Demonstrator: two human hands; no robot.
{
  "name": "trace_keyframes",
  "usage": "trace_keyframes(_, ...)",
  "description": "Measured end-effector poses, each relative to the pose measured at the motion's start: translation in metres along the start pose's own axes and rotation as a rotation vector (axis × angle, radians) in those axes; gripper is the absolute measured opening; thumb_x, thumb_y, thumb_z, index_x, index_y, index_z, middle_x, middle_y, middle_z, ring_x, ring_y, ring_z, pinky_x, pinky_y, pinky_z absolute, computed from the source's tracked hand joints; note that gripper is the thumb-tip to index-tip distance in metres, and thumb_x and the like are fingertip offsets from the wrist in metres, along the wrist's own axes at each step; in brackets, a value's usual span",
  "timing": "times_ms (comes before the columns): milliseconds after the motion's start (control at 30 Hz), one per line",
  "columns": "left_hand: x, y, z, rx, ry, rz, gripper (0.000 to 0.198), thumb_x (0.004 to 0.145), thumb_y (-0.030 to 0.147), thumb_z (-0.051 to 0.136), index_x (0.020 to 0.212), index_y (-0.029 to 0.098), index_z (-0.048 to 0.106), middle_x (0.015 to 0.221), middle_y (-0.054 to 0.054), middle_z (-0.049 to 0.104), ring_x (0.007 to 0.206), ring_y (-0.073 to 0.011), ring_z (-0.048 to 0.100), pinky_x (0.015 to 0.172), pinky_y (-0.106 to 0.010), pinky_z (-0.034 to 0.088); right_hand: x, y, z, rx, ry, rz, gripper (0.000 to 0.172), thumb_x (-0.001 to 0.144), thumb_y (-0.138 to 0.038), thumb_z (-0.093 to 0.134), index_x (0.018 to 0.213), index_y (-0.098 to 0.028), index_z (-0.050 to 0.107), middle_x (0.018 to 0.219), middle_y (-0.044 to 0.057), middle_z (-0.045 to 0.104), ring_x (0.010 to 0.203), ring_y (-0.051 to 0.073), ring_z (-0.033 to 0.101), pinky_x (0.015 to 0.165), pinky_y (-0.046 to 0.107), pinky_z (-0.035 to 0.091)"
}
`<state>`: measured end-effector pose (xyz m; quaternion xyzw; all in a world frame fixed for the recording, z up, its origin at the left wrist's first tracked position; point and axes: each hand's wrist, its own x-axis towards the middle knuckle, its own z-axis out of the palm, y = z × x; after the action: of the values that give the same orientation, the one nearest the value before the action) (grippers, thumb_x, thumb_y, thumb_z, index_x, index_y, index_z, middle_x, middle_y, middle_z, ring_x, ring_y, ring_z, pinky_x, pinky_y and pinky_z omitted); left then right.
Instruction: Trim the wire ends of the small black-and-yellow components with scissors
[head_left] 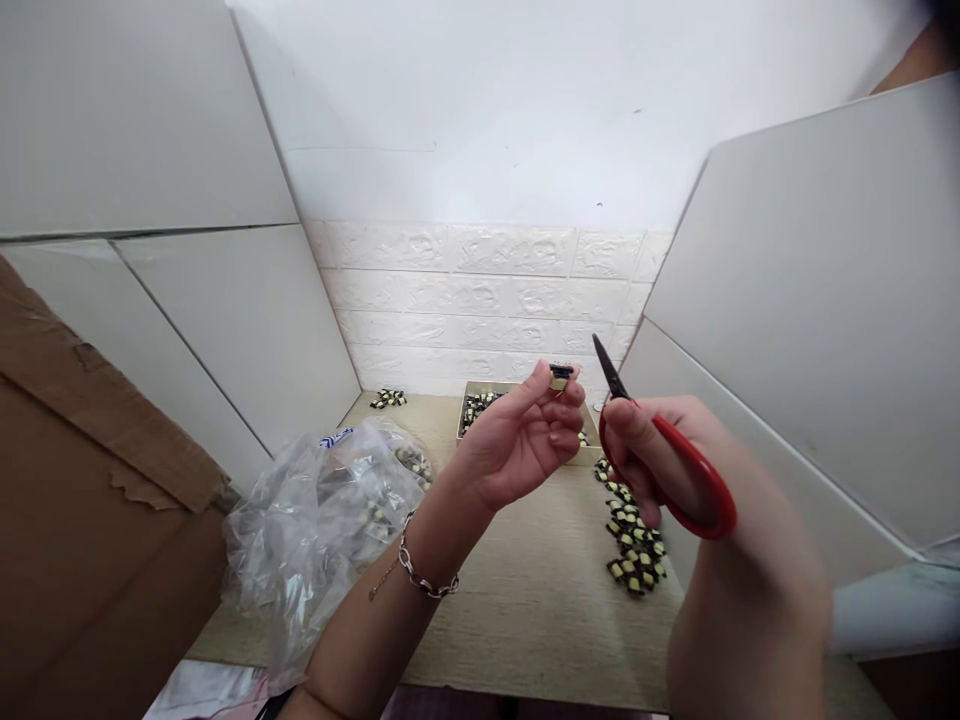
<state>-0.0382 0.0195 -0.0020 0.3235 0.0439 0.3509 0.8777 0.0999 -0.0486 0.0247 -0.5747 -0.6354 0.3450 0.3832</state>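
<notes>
Raised over the table, my left hand (525, 440) pinches a small transformer (560, 377) between thumb and fingers. The part has a black body, a yellow band and tiny pins pointing up. My right hand (675, 415) grips a pair of scissors (720, 500) by their red handles. Their dark blades point up and left, a short way right of the transformer and apart from it. Behind my left hand stands a shallow box (589, 457) holding many similar parts, partly hidden by the hand. More of them lie in a loose pile (637, 560) below my right hand.
A crumpled clear plastic bag (322, 530) with some parts inside lies at left on the table (525, 620). Beside it stands a brown cardboard box (97, 500). A small cluster of parts (388, 398) sits at the back left. White panels and a brick-patterned wall (487, 295) enclose the table.
</notes>
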Motion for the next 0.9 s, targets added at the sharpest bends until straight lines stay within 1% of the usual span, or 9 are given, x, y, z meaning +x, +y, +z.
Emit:
trace_keyframes(133, 0.000, 0.000, 0.000, 0.010, 0.004, 0.008, 0.023, 0.078, 0.038, 0.054, 0.081, 0.016, 0.061, 0.076, -0.001, 0.052, 0.058, -0.0019, 0.042, 0.047, -0.013, 0.035, 0.000, 0.001, -0.001, -0.011, 0.002, 0.008, 0.049, 0.075, -0.061, 0.043, 0.050, -0.018, 0.042, 0.034, -0.004, 0.041, 0.028, 0.008, 0.042, 0.033, 0.019, 0.032)
trace_keyframes(300, 0.001, -0.001, -0.001, 0.133, 0.018, 0.057, 0.026, 0.079, 0.042, 0.052, 0.081, 0.017, 0.061, 0.077, -0.002, 0.053, 0.058, -0.0032, 0.043, 0.047, -0.015, 0.035, 0.000, 0.003, -0.002, -0.017, -0.009, 0.021, 0.048, 0.075, -0.060, 0.044, 0.051, -0.018, 0.044, 0.033, -0.003, 0.041, 0.028, 0.008, 0.041, 0.035, 0.020, 0.034)
trace_keyframes(400, 0.001, 0.000, 0.000, 0.095, 0.025, 0.040, 0.025, 0.079, 0.041, 0.052, 0.081, 0.017, 0.061, 0.076, -0.002, 0.052, 0.059, -0.0036, 0.042, 0.047, -0.015, 0.035, 0.000, 0.007, -0.003, 0.016, -0.042, 0.036, 0.046, 0.076, -0.058, 0.045, 0.052, -0.018, 0.045, 0.035, -0.004, 0.042, 0.030, 0.008, 0.042, 0.034, 0.020, 0.033)
trace_keyframes(567, 0.002, 0.000, 0.002, 0.083, 0.085, 0.010, 0.026, 0.080, 0.041, 0.050, 0.079, 0.017, 0.061, 0.075, -0.003, 0.050, 0.058, -0.0044, 0.041, 0.044, -0.014, 0.035, 0.002, 0.011, -0.003, 0.047, -0.063, 0.060, 0.045, 0.075, -0.058, 0.046, 0.054, -0.018, 0.048, 0.037, -0.004, 0.042, 0.030, 0.009, 0.044, 0.034, 0.020, 0.033)
trace_keyframes(700, 0.001, 0.000, 0.001, 0.117, 0.067, 0.014, 0.028, 0.080, 0.043, 0.049, 0.080, 0.017, 0.061, 0.075, -0.003, 0.051, 0.057, -0.0037, 0.041, 0.045, -0.014, 0.035, 0.002, 0.010, -0.002, 0.031, -0.069, 0.071, 0.044, 0.074, -0.058, 0.047, 0.056, -0.018, 0.050, 0.036, -0.004, 0.043, 0.031, 0.009, 0.045, 0.034, 0.021, 0.034)
trace_keyframes(767, 0.002, -0.001, 0.000, 0.168, 0.056, 0.064, 0.027, 0.079, 0.043, 0.052, 0.080, 0.017, 0.061, 0.075, -0.002, 0.052, 0.057, -0.0031, 0.042, 0.046, -0.014, 0.036, 0.001, 0.009, -0.002, 0.022, -0.067, 0.070, 0.044, 0.075, -0.058, 0.046, 0.056, -0.019, 0.048, 0.037, -0.004, 0.042, 0.031, 0.009, 0.044, 0.034, 0.021, 0.034)
trace_keyframes(800, 0.002, -0.002, 0.000, 0.216, 0.061, 0.119, 0.026, 0.077, 0.042, 0.053, 0.080, 0.017, 0.061, 0.075, -0.001, 0.052, 0.057, -0.0030, 0.042, 0.048, -0.015, 0.037, 0.000, 0.008, -0.002, 0.013, -0.062, 0.064, 0.044, 0.075, -0.058, 0.046, 0.055, -0.019, 0.047, 0.037, -0.004, 0.042, 0.031, 0.009, 0.043, 0.035, 0.021, 0.033)
trace_keyframes(867, 0.003, -0.003, -0.001, 0.390, 0.100, 0.278, 0.024, 0.074, 0.040, 0.058, 0.084, 0.019, 0.061, 0.074, 0.000, 0.054, 0.057, -0.0032, 0.043, 0.049, -0.016, 0.038, -0.001, 0.008, -0.002, -0.018, -0.049, 0.043, 0.044, 0.076, -0.057, 0.046, 0.053, -0.019, 0.043, 0.038, -0.004, 0.041, 0.032, 0.008, 0.041, 0.035, 0.020, 0.032)
trace_keyframes(900, 0.003, -0.003, -0.002, 0.517, 0.140, 0.379, 0.024, 0.072, 0.039, 0.060, 0.086, 0.019, 0.061, 0.074, 0.000, 0.055, 0.056, -0.0036, 0.044, 0.050, -0.017, 0.039, -0.002, 0.009, -0.003, -0.038, -0.045, 0.037, 0.045, 0.076, -0.057, 0.046, 0.053, -0.019, 0.041, 0.039, -0.004, 0.040, 0.033, 0.008, 0.040, 0.036, 0.020, 0.032)
